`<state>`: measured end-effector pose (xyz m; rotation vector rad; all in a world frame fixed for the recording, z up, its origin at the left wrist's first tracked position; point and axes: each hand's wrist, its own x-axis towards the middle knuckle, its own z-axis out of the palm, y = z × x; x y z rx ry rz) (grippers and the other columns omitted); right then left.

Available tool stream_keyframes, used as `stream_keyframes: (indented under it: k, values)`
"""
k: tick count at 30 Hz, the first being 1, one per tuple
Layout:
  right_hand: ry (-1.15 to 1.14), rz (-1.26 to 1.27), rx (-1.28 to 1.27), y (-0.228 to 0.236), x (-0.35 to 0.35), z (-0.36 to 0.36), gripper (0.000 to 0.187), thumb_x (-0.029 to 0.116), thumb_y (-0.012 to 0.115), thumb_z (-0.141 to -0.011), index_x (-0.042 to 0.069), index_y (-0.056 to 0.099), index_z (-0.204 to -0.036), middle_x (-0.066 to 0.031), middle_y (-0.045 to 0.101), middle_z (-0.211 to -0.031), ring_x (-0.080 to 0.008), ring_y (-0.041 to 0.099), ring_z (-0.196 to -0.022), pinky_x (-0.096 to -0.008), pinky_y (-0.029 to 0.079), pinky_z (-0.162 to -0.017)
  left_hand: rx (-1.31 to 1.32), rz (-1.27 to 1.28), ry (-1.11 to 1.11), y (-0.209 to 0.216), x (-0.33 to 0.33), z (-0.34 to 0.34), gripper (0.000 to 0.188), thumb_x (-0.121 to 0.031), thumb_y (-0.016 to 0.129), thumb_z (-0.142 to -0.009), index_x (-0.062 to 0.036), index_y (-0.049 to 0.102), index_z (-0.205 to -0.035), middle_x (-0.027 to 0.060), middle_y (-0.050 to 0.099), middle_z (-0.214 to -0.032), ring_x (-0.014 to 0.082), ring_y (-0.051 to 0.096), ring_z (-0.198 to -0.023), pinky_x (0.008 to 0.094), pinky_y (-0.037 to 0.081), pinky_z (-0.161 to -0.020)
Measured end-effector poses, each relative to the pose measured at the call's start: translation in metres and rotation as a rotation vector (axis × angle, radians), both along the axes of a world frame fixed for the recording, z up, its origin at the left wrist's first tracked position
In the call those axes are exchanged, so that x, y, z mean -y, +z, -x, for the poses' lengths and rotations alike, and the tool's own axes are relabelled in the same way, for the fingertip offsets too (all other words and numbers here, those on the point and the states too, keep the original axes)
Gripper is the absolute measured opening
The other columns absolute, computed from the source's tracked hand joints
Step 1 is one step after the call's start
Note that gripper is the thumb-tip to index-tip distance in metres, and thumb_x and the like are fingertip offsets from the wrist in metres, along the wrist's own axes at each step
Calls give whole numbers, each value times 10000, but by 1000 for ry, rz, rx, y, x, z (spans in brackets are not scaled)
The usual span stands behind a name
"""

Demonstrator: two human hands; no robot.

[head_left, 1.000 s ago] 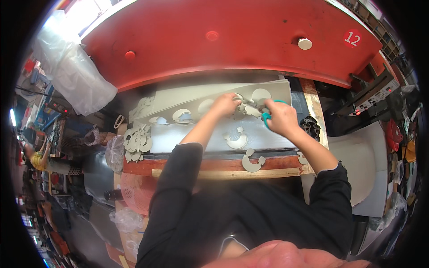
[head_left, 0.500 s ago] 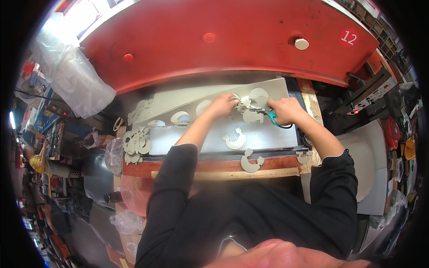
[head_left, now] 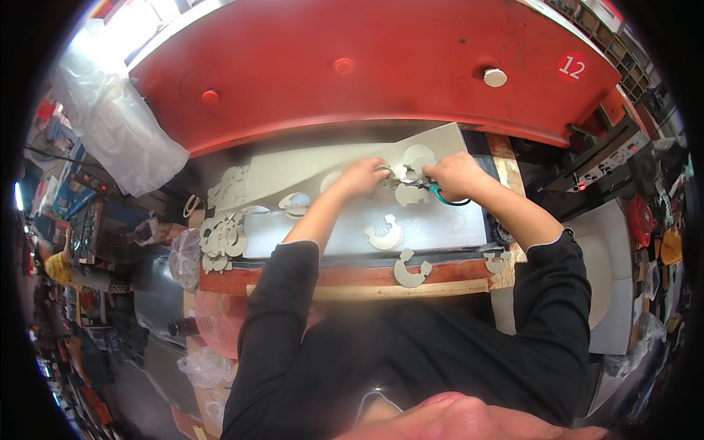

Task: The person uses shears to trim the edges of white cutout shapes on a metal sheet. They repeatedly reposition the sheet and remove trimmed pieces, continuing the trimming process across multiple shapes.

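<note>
There's a number label point(head_left: 572, 67) — on red machinery point(head_left: 279, 86).

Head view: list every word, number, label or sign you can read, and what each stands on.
Round red label, on the red machine beam: a pale number, legible, but I don't copy out printed text.
Control box, at right: any markings are too small to read.
Teal-handled scissors, in the right hand: no lettering can be made out.
</note>
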<state>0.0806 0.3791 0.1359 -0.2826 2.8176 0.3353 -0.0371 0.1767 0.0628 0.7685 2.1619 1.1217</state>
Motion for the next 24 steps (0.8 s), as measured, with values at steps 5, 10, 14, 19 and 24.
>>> stream_keyframes:
  k: [5,10,14,19,24]
  values:
    - [32,34,-42,-12,-6,3,185,162,533,-806,117,615,-965,-115,674,-796,-310,659,-794,-431,496,-664,-715,-21,-120,2,0,-2,225,-150,594,-802,-55,647,-998,165,628,-919,340,596,-910,427,482,-825]
    - [7,52,-63,-12,-8,4,167,194,540,-819,113,618,-942,-124,670,-775,-318,658,-778,-439,497,-660,-971,244,-453,26,-13,-9,168,-157,591,-782,-41,636,-893,179,628,-930,346,593,-944,449,473,-830]
    - [7,54,-65,-5,-7,6,168,191,543,-816,121,621,-947,-116,671,-779,-310,660,-781,-428,500,-662,-825,292,-445,32,-17,-18,185,-223,593,-829,-47,640,-860,172,633,-906,340,601,-928,456,474,-827]
    - [1,7,-13,-2,-1,4,200,156,571,-767,137,627,-958,-88,675,-816,-286,661,-813,-399,505,-665,-621,330,-486,32,-16,-7,249,-283,530,-896,-61,637,-867,163,630,-903,324,601,-914,452,473,-831]
    - [-13,5,59,-1,2,11,266,141,580,-711,144,631,-973,-81,675,-848,-276,658,-840,-390,509,-675,-633,228,-515,18,-16,10,300,-326,501,-921,-63,631,-861,163,621,-888,331,588,-888,439,466,-813]
